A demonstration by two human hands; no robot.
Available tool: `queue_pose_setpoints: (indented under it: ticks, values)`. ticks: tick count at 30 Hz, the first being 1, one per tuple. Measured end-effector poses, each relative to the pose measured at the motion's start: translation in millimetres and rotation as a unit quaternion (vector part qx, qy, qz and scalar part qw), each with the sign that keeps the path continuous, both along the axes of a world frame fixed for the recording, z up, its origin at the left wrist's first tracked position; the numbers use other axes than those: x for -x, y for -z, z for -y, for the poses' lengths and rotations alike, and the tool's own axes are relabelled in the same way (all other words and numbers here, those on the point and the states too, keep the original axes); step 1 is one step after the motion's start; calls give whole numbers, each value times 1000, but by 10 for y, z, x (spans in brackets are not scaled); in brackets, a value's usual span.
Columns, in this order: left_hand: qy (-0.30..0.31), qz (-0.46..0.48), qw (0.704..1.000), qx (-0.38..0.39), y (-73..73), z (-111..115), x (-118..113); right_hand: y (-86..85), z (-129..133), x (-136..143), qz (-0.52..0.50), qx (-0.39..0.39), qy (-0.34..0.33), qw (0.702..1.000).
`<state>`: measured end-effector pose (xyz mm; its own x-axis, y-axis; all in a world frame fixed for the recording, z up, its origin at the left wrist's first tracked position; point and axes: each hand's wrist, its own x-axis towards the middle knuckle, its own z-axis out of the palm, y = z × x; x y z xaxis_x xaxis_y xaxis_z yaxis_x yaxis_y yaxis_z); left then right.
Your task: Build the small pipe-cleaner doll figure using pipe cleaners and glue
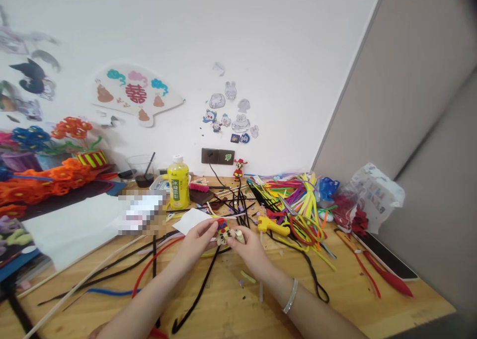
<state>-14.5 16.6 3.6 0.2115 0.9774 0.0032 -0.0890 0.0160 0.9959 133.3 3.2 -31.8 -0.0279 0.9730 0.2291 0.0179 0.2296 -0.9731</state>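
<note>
I see left hand (201, 235) and right hand (250, 249) both pinching a small multicoloured figurine (223, 231), seemingly mostly formed, remainder unclear, yellow glue gun (274, 225) right of them.

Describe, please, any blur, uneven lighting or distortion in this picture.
Head view: even light on the wall; drawings at far left smeared; grey panel leaning, probably from the wide lens; top-right corner dark; a pixelated patch left of the yellow bottle; the small held figure lacks fine detail.

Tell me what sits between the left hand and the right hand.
A small red, blue, yellow and cream piece lies there, held between the left hand and the right hand, as the head view shows.
</note>
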Motion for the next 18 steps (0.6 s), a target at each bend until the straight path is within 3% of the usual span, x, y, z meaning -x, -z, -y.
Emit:
queue_pose_setpoints:
  ticks: [6,18]
  values:
    - [42,-18,999,-28,39,-42,2,21,-27,22,-25,6,19,999]
    - [27,-45,997,-49,19,-53,25,-50,-28,-23,-4,20,7,1000]
